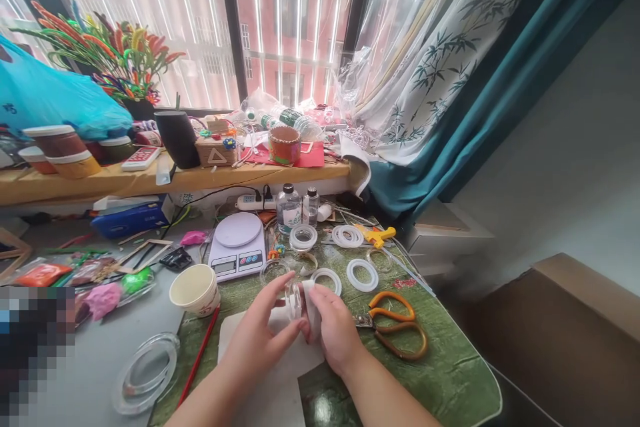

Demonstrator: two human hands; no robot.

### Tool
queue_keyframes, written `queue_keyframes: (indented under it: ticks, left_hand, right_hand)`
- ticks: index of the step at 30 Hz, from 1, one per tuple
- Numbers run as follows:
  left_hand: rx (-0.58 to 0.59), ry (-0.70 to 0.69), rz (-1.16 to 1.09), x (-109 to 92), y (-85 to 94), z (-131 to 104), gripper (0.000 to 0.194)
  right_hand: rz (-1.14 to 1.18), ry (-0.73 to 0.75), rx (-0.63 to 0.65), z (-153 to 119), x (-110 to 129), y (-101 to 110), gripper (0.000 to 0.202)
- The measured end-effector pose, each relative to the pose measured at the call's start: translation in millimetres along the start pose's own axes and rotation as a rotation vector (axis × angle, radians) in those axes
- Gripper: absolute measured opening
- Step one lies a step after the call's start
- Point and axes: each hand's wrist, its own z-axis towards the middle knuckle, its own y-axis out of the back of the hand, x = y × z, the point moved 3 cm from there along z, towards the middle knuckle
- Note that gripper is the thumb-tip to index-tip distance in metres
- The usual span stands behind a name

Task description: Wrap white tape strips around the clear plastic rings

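Observation:
Above a white sheet [240, 353] on the green tabletop, my two hands meet. My left hand [260, 327] grips a clear ring [293, 300] between thumb and fingers, its opening turned sideways. In my right hand [337, 330], a thin pale grey folded piece [312, 313] is pinched beside the ring; whether it is paper or cloth cannot be made out. The fingers partly hide both things. Just beyond lie white ring moulds [327, 280] and a clear ring [274, 272]. To the right of my right hand are orange-handled scissors [400, 327].
A paper cup [195, 290] and a red stick [200, 353] are at the left, near large clear rings [147, 373]. Farther back stand a kitchen scale [237, 247], two bottles [289, 210] and a yellow glue gun [377, 235]. A cluttered windowsill [300, 175] runs behind.

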Motion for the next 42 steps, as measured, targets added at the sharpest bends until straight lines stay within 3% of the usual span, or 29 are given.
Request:
queue_keyframes:
  ticks: [8,14,17,20,23,27,31,33,34,38,40,42]
  left_hand:
    - [0.037,-0.134,0.178,-6,2.4,4,0.060]
    - [0.040,-0.047,0.007,2,1.6,6,0.058]
    - [0.058,0.036,-0.255,8,-4.0,2,0.065]
    - [0.091,0.174,-0.457,14,-11.2,-2,0.061]
    - [0.049,0.260,-0.454,13,-13.3,-4,0.059]
    - [0.016,0.258,-0.361,7,-9.6,-6,0.058]
    - [-0.030,0.283,-0.426,9,-3.7,-3,0.056]
    - [-0.106,0.336,-0.493,14,0.9,1,0.060]
    - [-0.140,0.363,-0.525,17,3.3,3,0.063]
    - [-0.146,0.250,-0.360,14,10.3,6,0.059]
    - [-0.094,0.126,-0.203,9,9.2,2,0.054]
    - [-0.018,0.028,-0.095,5,4.8,-2,0.051]
  right_hand:
    - [-0.177,0.043,0.001,-1,8,-3,0.055]
    - [-0.519,0.350,0.083,-9,17,-6,0.042]
    - [-0.651,0.472,0.064,-11,24,-8,0.033]
    - [-0.771,0.574,0.132,-15,27,-15,0.026]
    - [-0.841,0.633,0.213,-21,24,-24,0.022]
    - [-0.935,0.699,0.236,-27,18,-32,0.017]
    - [-1.103,0.768,0.357,-32,19,-40,0.022]
    - [-1.068,0.731,0.362,-31,21,-40,0.026]
    - [-0.996,0.669,0.302,-29,22,-38,0.028]
    - [-0.576,0.186,-0.045,-11,15,-22,0.043]
    - [-0.446,-0.024,-0.025,-5,10,-23,0.047]
    - [-0.349,-0.143,0.042,-4,9,-27,0.045]
